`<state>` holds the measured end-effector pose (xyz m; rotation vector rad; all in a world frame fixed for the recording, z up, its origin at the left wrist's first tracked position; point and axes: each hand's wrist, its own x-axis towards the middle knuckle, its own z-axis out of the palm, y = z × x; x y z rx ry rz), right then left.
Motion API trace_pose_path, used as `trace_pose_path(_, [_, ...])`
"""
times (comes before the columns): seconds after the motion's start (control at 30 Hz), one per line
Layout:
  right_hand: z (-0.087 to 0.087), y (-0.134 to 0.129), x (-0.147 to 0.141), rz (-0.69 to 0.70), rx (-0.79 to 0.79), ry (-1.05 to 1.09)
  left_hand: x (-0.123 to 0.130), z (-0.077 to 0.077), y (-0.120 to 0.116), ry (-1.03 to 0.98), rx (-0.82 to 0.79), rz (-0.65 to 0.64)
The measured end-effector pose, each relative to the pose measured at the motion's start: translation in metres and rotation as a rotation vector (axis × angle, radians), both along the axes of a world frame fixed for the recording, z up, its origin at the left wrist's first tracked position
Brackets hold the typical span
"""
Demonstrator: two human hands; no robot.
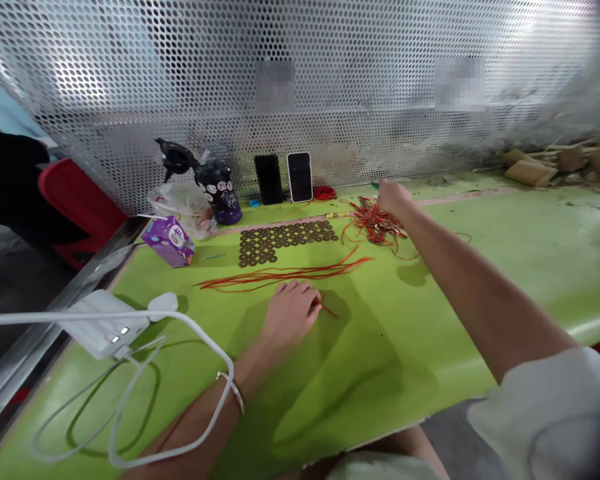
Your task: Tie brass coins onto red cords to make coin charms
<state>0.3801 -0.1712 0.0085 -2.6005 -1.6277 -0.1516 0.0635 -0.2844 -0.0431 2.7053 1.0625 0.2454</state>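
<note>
My left hand (294, 308) rests low over the green table, its fingers curled, and a short bit of red cord (331, 309) pokes out by the thumb. Just beyond it several long red cords (285, 274) lie side by side. My right hand (395, 198) reaches to the far side, closed, at the back of a tangled pile of red cords with small pieces (375, 221). A small green tip (375, 185) shows beside its fingers; what it belongs to is hidden. Brown round coin-like discs (285, 237) lie in rows behind the long cords.
Two phones (300, 177) lean against the perforated metal screen (350, 80). A dark bottle (219, 193), a plastic bag (180, 203) and a purple carton (170, 241) stand at the left. Nearer, a white power bank (105, 323) trails a looping white cable (205, 343) across my left forearm.
</note>
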Motion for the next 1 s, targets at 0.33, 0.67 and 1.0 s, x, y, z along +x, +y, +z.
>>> trace_pose_path(0.33, [-0.043, 0.013, -0.026, 0.105, -0.054, -0.092, 0.004, -0.005, -0.003, 0.016, 0.013, -0.022])
trace_pose_path(0.67, [-0.065, 0.051, -0.067, 0.274, -0.061, -0.075, 0.002, -0.004, -0.003, 0.050, 0.038, -0.038])
trace_pose_path(1.0, [-0.061, 0.046, -0.069, 0.246, 0.222, 0.186, 0.001, -0.008, -0.003, 0.055, 0.057, -0.026])
